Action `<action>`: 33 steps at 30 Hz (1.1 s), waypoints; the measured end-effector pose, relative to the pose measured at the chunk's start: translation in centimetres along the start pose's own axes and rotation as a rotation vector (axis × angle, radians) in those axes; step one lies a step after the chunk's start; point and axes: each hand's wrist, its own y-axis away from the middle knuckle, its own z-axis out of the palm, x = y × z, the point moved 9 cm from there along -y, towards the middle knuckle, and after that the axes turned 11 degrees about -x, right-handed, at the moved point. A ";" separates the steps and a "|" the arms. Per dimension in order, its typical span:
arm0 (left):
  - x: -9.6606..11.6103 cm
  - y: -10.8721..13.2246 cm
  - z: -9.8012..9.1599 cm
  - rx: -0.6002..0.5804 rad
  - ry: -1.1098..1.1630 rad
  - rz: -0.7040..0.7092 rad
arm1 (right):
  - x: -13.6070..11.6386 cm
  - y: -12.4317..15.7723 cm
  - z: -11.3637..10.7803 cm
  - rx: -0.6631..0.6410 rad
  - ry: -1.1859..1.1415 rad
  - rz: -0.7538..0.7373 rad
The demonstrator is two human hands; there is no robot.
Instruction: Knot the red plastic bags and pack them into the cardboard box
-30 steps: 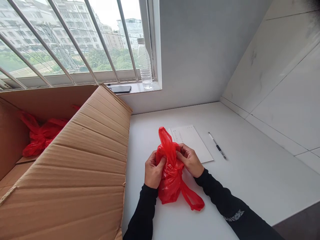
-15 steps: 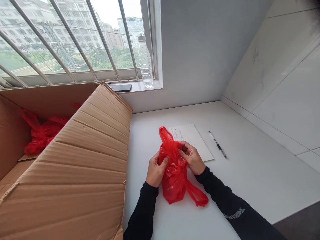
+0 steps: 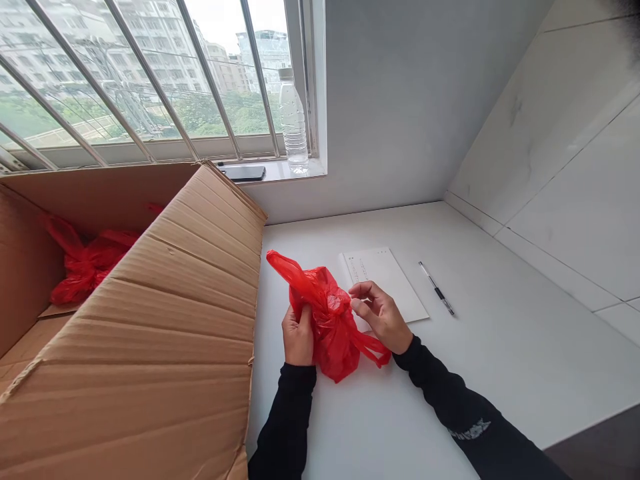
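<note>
Gripped by the left hand [image 3: 298, 335], the red plastic bag [image 3: 330, 327] is steadied while its knot is pinched by the right hand [image 3: 381, 319].

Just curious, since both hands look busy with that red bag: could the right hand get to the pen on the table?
Probably yes. The pen lies in the open beyond the right hand, nothing between them, though that hand would need to let go of the red bag.

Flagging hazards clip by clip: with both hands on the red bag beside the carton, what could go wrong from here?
1. The red bag is thin plastic, pinched between the left hand and right hand; a hard pull might tear it.
2. Its loose handle loop trails toward the paper sheet and could drag that, perhaps nudging the pen.
3. The cardboard box flap leans close by the left hand, so the bag's raised end could snag on it.
</note>
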 end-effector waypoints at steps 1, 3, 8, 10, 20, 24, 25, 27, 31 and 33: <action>-0.1 0.0 0.0 -0.008 -0.005 0.002 | -0.6 0.1 0.3 -0.018 0.060 -0.032; 0.0 0.0 0.4 -0.052 -0.038 -0.002 | -1.8 0.2 1.0 -0.068 0.180 -0.101; 2.0 0.5 1.4 -0.113 -0.164 0.065 | -2.7 0.4 1.5 -0.078 0.314 -0.180; 2.9 0.8 1.3 -0.076 -0.174 0.118 | -2.6 0.4 1.0 -0.029 0.324 -0.166; 1.2 1.0 1.7 -0.091 0.026 0.000 | -1.0 0.4 0.1 0.052 0.102 -0.009; 1.0 0.9 2.0 -0.126 -0.001 -0.013 | -0.1 0.1 0.8 -0.022 -0.100 0.037; 1.0 0.9 2.1 -0.135 -0.015 -0.019 | 0.2 0.0 1.0 -0.045 -0.161 0.050; 1.0 1.0 2.1 -0.143 -0.035 -0.032 | 1.0 0.0 1.0 -0.062 -0.259 0.088; 1.4 1.1 2.3 -0.140 -0.041 -0.031 | 2.8 -0.1 0.7 -0.076 -0.265 0.193; 1.4 1.2 2.8 -0.169 -0.038 -0.033 | 3.0 -0.3 0.9 -0.123 -0.237 0.184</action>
